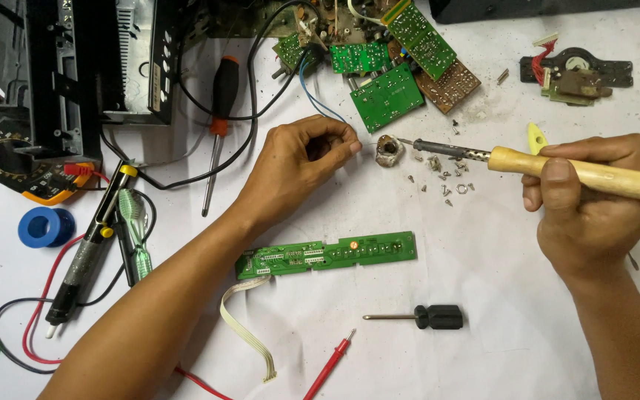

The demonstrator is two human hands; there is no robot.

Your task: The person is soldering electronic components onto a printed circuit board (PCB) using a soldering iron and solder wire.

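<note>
Right hand (590, 211) grip clamped on soldering iron (550, 167); left hand (301, 167) grip pinches blue wire (312, 92)

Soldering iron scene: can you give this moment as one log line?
right hand: holds soldering iron | tip: at small tin | left hand: pinches blue wire beside tin

White worktable (512, 355) fills view, surface smudged; even light, soft shadows; no walls or floor visible.
</note>
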